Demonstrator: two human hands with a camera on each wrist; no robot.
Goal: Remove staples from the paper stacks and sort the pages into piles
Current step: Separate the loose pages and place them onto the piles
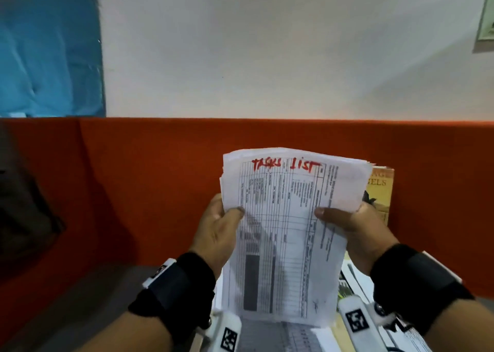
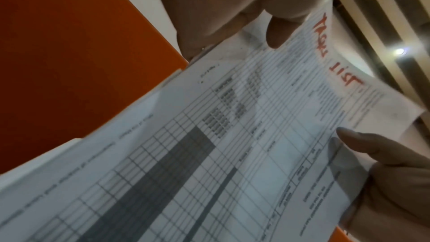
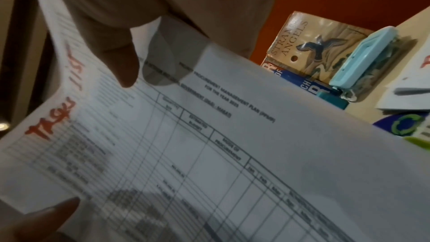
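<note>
A stack of printed table pages [image 1: 288, 218] with "TASKS LIST" written in red at the top is held upright above the desk. My left hand [image 1: 230, 215] pinches its left edge, thumb on the front page. My right hand [image 1: 331, 215] pinches the right edge the same way. The left wrist view shows the stack [image 2: 209, 154] with my left thumb [image 2: 279, 30] pressed on it. In the right wrist view the stack [image 3: 209, 154] fills the frame under my right thumb [image 3: 125, 62]. I see no staple in any view.
An orange partition [image 1: 160, 178] stands behind the desk. Books [image 3: 309, 43] lean against it at the right, with a light blue desk tool [image 3: 363, 58] beside them. Other loose papers [image 3: 414, 84] lie further right. More printed sheets [image 1: 355, 279] lie under my hands.
</note>
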